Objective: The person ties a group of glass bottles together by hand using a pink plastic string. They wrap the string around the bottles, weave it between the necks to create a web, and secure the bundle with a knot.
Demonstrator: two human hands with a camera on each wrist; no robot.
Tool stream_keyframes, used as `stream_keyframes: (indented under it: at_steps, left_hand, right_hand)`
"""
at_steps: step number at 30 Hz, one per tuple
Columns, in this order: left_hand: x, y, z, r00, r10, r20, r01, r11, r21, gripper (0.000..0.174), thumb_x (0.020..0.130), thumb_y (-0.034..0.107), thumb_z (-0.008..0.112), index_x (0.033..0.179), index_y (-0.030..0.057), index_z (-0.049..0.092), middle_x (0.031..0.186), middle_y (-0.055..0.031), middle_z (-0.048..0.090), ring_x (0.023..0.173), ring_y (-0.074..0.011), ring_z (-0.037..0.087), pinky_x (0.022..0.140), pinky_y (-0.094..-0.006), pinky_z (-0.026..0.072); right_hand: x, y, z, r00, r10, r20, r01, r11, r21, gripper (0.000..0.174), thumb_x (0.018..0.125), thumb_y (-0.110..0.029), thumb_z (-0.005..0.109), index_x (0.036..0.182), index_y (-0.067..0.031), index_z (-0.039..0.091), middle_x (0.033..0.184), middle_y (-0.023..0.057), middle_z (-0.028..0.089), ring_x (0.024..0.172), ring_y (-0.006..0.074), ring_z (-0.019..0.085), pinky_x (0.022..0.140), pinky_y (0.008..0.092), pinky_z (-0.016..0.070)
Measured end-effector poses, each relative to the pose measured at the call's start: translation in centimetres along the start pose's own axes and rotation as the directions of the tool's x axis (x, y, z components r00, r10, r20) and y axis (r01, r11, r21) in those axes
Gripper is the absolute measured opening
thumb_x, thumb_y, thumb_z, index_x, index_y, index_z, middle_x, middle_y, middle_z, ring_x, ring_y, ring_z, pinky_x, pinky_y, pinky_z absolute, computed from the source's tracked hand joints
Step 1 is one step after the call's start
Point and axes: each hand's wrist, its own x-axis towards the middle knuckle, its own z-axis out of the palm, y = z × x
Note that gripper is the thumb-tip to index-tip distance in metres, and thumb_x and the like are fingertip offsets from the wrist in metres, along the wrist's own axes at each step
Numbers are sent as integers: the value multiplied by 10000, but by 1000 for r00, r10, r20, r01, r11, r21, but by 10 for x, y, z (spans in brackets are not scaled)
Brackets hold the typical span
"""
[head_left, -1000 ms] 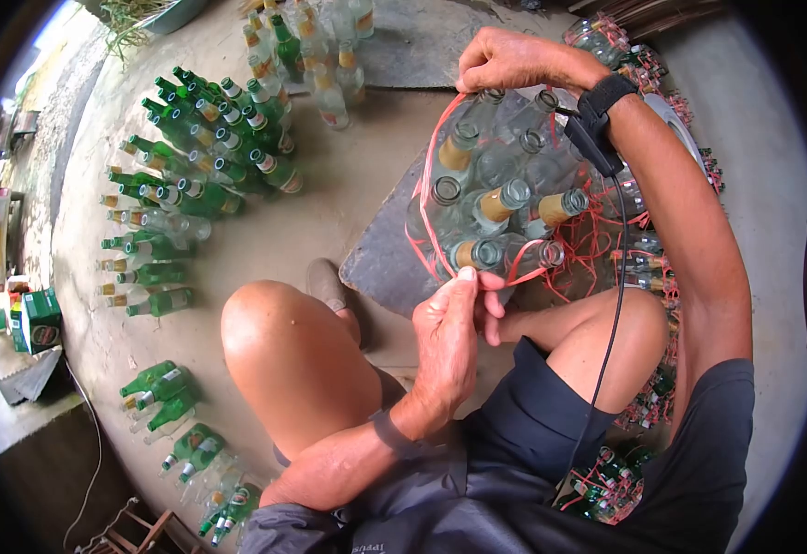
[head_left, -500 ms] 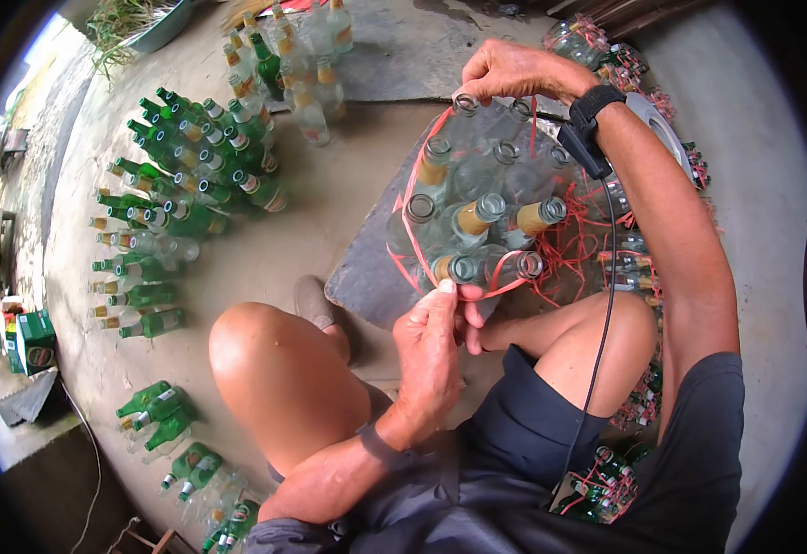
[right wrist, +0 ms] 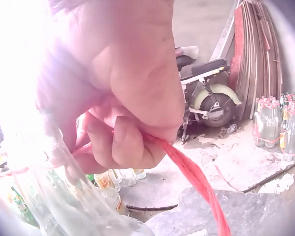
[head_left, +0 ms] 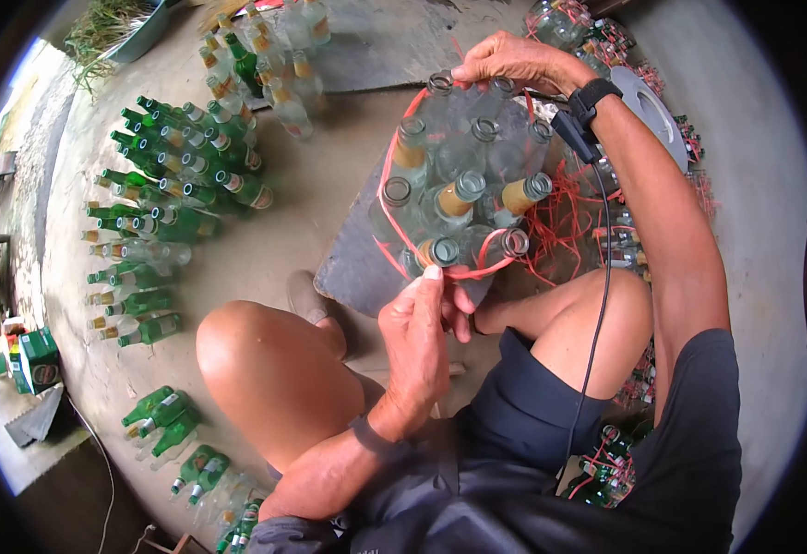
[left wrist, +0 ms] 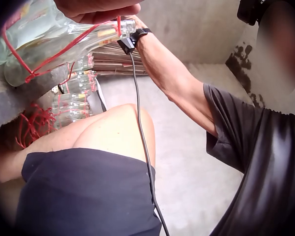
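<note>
A tight group of clear glass bottles, some with gold neck labels, stands on a dark slab in the head view. Red plastic string loops around their necks. My left hand pinches the string at the near side, its thumb tip right by a bottle mouth. Across the group, my right hand grips the same string at the far bottles. In the right wrist view the curled fingers hold the string, and a loose end hangs down from them.
Many green bottles stand on the floor to the left, with clear ones at the back. A tangle of red string and tied bottle bundles lie on the right. A black cable runs from my right wrist. Farther off stands a scooter.
The head view has shifted, so the scene sits farther left. Around the necks, the string loop now lies closer to the bottles, with both hands still holding it.
</note>
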Motion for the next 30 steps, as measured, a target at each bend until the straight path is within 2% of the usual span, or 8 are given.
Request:
stream_keyframes:
  at_steps: [5, 8, 15, 17, 21, 23, 26, 30]
  left_hand:
    - [0, -7, 1, 998, 55, -2, -55, 996, 75, 361, 1125, 260, 546, 1092, -50, 728, 826, -85, 689, 576, -125, 575, 527, -266, 460]
    - [-1, -6, 6, 999, 52, -1, -52, 993, 105, 284, 1105, 215, 591, 1101, -29, 736, 835, -79, 693, 597, -121, 594, 552, -267, 491]
    - [1, -26, 9, 899, 378, 221, -437, 740, 512, 363, 1028, 61, 657, 1385, 9, 618, 1185, -100, 704, 859, -153, 705, 720, -285, 595]
    - [0, -28, 10, 873, 399, 281, -485, 637, 599, 490, 1001, 23, 650, 1479, 48, 542, 1353, -131, 643, 1066, -207, 733, 811, -334, 605]
    - [-2, -28, 13, 828, 433, 357, -534, 412, 738, 564, 992, 18, 647, 1529, 20, 472, 1388, -195, 617, 1229, -314, 682, 954, -420, 577]
    - [2, -31, 14, 712, 530, 461, -624, 175, 762, 625, 988, 23, 645, 1561, -28, 401, 1452, -272, 562, 1326, -429, 593, 1064, -474, 510]
    - [12, -38, 16, 687, 555, 469, -644, 167, 746, 624, 1002, 46, 634, 1560, -67, 377, 1499, -314, 513, 1336, -492, 556, 1095, -476, 484]
    - [22, -49, 22, 684, 586, 435, -638, 191, 746, 608, 1019, 68, 623, 1561, -60, 380, 1505, -325, 507, 1342, -485, 558, 1077, -483, 492]
  right_hand:
    - [-6, 12, 2, 998, -40, -38, 45, 990, 135, 404, 929, -513, 798, 950, -110, 791, 757, -62, 560, 583, 30, 407, 471, 221, 254]
    - [-10, 24, -3, 999, -38, 17, 35, 988, 151, 366, 959, -476, 780, 971, -111, 789, 745, -78, 558, 539, 19, 370, 460, 227, 260]
    - [-34, 49, 14, 984, -58, -170, 90, 978, 186, 307, 1027, -395, 706, 954, -102, 766, 749, -66, 575, 513, 12, 334, 467, 234, 257]
    - [-37, 58, 17, 965, -160, -206, 186, 976, 115, 296, 1034, -363, 674, 973, -85, 754, 765, -53, 612, 607, 21, 426, 544, 242, 339]
    - [-57, 57, 26, 934, -255, -250, 262, 965, -9, 285, 1045, -302, 643, 1066, -44, 762, 853, -24, 686, 796, 65, 580, 735, 272, 474]
    - [-63, 57, 29, 933, -240, -268, 252, 968, 11, 313, 1053, -260, 627, 1184, -13, 766, 986, 25, 753, 924, 101, 654, 859, 294, 533]
    - [-73, 62, 40, 914, -209, -349, 264, 957, 120, 308, 1055, -250, 624, 1189, -10, 763, 1004, 34, 762, 939, 95, 652, 871, 295, 531]
    - [-71, 84, 53, 882, -305, -359, 324, 946, -7, 291, 1065, -195, 586, 1221, 4, 731, 1117, 72, 763, 1078, 154, 673, 989, 326, 518]
